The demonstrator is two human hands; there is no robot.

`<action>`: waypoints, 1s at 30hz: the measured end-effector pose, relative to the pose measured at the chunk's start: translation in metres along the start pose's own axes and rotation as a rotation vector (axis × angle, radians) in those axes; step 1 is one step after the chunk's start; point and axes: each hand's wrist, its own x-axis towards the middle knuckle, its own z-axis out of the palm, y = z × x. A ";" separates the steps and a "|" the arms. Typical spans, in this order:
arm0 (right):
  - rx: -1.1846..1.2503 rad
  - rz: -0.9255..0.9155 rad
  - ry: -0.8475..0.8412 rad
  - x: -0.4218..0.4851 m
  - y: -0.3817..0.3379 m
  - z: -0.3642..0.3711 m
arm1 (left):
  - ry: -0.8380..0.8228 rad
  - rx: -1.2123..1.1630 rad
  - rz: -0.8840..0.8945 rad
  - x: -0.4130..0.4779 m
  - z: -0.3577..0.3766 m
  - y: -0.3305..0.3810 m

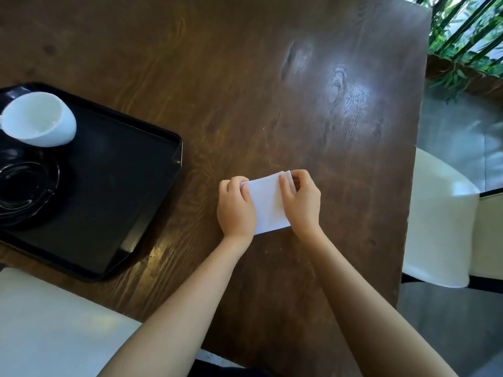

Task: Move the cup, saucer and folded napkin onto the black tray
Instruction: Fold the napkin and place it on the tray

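Observation:
A white folded napkin [268,204] lies on the wooden table, right of the black tray [114,186]. My left hand [235,206] pinches its left edge and my right hand [300,198] pinches its right edge near the far corner. The white cup [38,119] stands on the tray at its far left. A black saucer [25,187] rests on the tray just in front of the cup, partly cut off by the left frame edge.
The dark wooden table [245,77] stretches away from me. A white chair [441,221] stands at its right edge and a white seat [54,330] at the near left. Green plants [468,42] grow beyond the far right corner.

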 end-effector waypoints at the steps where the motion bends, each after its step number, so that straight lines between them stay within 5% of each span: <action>1: 0.025 0.026 -0.027 0.003 0.000 -0.002 | -0.003 0.003 0.001 0.001 0.000 0.000; 6: -0.009 -0.019 -0.096 0.014 0.000 -0.008 | -0.015 0.022 0.018 0.004 -0.001 0.001; 15: -0.261 -0.210 0.032 0.013 0.000 0.008 | -0.017 0.178 0.068 0.011 -0.001 0.001; 30: -0.174 -0.239 -0.057 0.018 -0.001 -0.018 | 0.003 0.142 0.116 0.009 0.000 -0.004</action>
